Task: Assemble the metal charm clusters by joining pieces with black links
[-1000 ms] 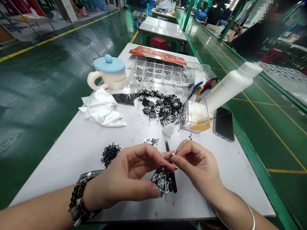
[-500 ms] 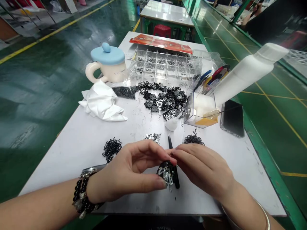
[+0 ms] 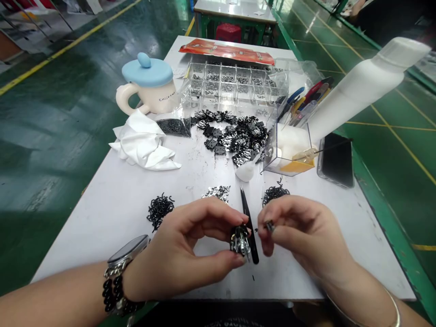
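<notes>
My left hand pinches a tangled cluster of small black and silver metal parts between thumb and fingertips. My right hand is apart from it, pinching a tiny dark metal piece. Black tweezers lie on the white worktable, partly under the cluster. Small black wire hooks form heaps on either side, with loose silver pieces between them. A larger pile of black and silver metal plates lies further ahead.
Further along the table are a compartment tray of small parts, a bag of black parts, a blue-lidded mug, a white cloth, an acrylic box, a white bottle and a phone.
My right hand has moved rightward, away from my left hand, with a tiny piece in its fingertips. The hands touched over the cluster earlier. The view has tilted, shifting the table up the picture.
</notes>
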`<state>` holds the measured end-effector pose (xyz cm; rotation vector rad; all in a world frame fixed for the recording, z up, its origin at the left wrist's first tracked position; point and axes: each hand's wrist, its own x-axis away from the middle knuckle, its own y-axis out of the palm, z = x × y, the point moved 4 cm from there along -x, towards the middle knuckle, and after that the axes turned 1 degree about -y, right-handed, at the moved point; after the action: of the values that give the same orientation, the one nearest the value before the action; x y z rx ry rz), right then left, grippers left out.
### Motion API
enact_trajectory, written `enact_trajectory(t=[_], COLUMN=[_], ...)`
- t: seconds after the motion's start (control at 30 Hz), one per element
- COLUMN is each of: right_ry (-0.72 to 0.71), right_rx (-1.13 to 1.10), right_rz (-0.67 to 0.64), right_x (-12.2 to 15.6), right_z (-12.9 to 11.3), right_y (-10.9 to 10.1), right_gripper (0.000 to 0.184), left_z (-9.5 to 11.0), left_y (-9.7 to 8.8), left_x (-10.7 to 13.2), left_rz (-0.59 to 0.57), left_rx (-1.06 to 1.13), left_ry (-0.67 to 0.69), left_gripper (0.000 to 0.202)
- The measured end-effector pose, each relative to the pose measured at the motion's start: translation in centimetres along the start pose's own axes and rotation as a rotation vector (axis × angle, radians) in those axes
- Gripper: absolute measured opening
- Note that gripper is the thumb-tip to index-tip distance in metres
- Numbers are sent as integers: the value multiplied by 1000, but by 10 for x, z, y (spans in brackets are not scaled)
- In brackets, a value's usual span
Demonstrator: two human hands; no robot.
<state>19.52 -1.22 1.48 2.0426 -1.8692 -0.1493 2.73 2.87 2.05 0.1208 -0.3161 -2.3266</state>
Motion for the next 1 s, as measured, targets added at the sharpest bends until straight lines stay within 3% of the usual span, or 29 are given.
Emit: enact_trajectory(t=[0.1,0.57,1.0], right_ry=[163,173,227], right_rx=[-163,-281,-254], right_rz=[-82,-166,-150], right_x=[-2,-6,-6], right_z=[14,17,20], right_y=[8,15,13], right_gripper=[9,12,13], left_z=[1,2,2], left_y=[0,-1,0], left_x=[0,-1,-3], left_rz=[11,37,49], left_rx=[-47,-77,-9], left_ry=[54,49,-22], left_gripper=[44,41,37])
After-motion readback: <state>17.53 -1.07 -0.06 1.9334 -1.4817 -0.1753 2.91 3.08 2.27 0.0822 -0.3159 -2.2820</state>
